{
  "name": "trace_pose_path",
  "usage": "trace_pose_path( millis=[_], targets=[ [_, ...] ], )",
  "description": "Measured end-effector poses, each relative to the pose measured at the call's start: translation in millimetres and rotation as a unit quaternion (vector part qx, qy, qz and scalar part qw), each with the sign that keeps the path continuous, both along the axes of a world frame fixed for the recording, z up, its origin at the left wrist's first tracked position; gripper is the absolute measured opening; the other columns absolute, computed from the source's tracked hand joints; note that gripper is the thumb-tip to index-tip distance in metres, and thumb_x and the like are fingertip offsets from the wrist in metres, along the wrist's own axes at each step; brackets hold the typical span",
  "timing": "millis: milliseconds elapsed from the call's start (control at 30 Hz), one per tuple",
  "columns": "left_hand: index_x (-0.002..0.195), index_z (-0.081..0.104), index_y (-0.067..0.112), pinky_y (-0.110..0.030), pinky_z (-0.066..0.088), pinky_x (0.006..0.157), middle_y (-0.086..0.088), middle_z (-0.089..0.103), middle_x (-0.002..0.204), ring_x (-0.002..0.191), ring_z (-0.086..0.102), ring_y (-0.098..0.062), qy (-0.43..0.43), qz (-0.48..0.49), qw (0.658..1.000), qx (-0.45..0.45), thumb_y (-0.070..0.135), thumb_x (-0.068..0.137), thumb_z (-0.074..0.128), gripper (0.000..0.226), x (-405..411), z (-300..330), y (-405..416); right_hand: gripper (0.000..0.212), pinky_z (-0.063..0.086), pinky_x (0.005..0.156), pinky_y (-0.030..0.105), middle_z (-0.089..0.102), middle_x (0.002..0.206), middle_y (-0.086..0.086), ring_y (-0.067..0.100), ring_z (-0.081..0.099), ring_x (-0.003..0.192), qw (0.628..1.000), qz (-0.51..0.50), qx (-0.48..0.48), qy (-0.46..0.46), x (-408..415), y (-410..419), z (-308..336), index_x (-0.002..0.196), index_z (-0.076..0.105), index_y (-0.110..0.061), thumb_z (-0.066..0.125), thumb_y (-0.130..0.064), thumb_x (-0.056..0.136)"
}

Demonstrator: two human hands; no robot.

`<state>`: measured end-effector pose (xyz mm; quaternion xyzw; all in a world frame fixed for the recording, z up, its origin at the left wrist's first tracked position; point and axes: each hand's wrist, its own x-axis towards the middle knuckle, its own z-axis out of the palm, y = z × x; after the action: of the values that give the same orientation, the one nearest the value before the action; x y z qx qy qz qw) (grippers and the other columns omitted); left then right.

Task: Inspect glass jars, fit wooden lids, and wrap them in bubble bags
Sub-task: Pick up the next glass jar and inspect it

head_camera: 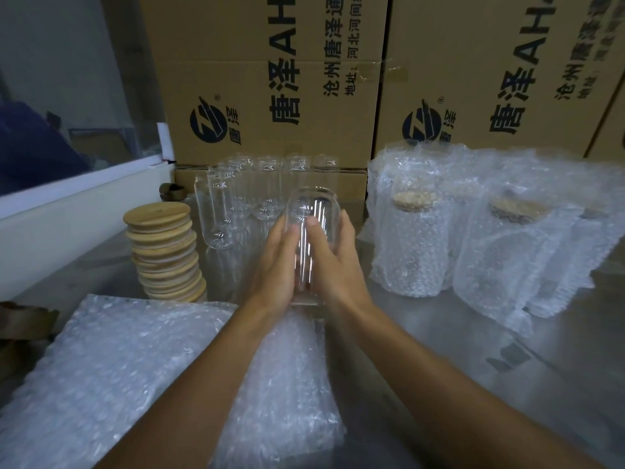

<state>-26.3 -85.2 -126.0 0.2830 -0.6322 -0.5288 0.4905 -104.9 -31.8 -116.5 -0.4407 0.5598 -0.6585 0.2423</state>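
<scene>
Both of our hands are holding one clear glass jar (313, 211) up above the middle of the table, its rounded closed end tipping away from us and its open rim toward our wrists. We are cupping it with the left hand (277, 265) along its left side and the right hand (333, 262) along its right side, fingers curving round the smooth cylinder with both thumbs lying on top of the glass.

Just beyond it, more empty jars (250, 194) are standing upright in rows, tall, thin-walled and transparent. Left of them we are seeing a leaning stack of wooden lids (165, 252), round flat discs of pale grain, the top one with a small hole near its edge. Nearer to us, under our forearms, a pile of flat bubble bags (111, 370) is lying, knobbly and translucent white.

On the right, wrapped jars (414, 242) are standing in their bubble bags, each showing a wooden lid dimly through the plastic, with another wrapped one (514, 252) just beside the first. All of this is resting on a smooth grey table (558, 360). Along the far side, large brown cardboard cartons (270, 79) with printed dark lettering are standing, and a white ledge (77, 198) is running along the far left.
</scene>
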Motion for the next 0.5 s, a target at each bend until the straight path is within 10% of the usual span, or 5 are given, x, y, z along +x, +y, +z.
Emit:
trace_pose_path(
  millis=[133, 200, 300, 500],
  targets=[
    [0.157, 0.018, 0.038, -0.015, 0.03, 0.114, 0.013, 0.021, 0.163, 0.147, 0.03, -0.014, -0.014, 0.035, 0.996, -0.08, 0.04, 0.107, 0.034, 0.053, 3, 0, 3, 0.093, 0.041, 0.114, 0.041, 0.053, 0.145, -0.018, -0.008, 0.051, 0.128, 0.998, -0.004, -0.007, 0.06, -2, 2, -1, 0.16, 0.016, -0.04, 0.045, -0.079, 0.081],
    [0.154, 0.02, 0.046, -0.044, 0.038, 0.115, 0.011, 0.022, 0.164, 0.144, 0.038, -0.021, 0.055, -0.012, 0.998, -0.031, 0.04, 0.102, 0.047, 0.059, 6, 7, 8, 0.087, 0.048, 0.106, 0.039, 0.048, 0.141, -0.029, -0.016, 0.056, 0.113, 0.998, 0.027, -0.015, 0.046, -3, 2, 0, 0.159, 0.015, -0.043, 0.044, -0.078, 0.085],
    [0.149, 0.029, 0.052, -0.05, 0.055, 0.095, 0.006, 0.042, 0.155, 0.122, 0.062, -0.021, 0.118, -0.072, 0.99, 0.038, 0.036, 0.084, 0.061, 0.074, 12, 12, 8, 0.064, 0.045, 0.111, 0.054, 0.049, 0.155, -0.003, 0.017, 0.052, 0.136, 0.993, 0.078, -0.005, -0.083, -3, 0, 3, 0.157, 0.029, -0.044, 0.047, -0.063, 0.098],
    [0.15, 0.026, 0.048, -0.049, 0.056, 0.076, 0.009, 0.076, 0.106, 0.083, 0.075, -0.02, 0.125, -0.088, 0.984, 0.089, 0.04, 0.074, 0.068, 0.087, 14, 12, -1, 0.047, 0.061, 0.083, 0.047, 0.073, 0.12, 0.014, 0.027, 0.075, 0.101, 0.955, 0.154, 0.052, -0.249, -5, 0, 6, 0.139, 0.057, -0.029, 0.034, -0.054, 0.107]
  ],
)
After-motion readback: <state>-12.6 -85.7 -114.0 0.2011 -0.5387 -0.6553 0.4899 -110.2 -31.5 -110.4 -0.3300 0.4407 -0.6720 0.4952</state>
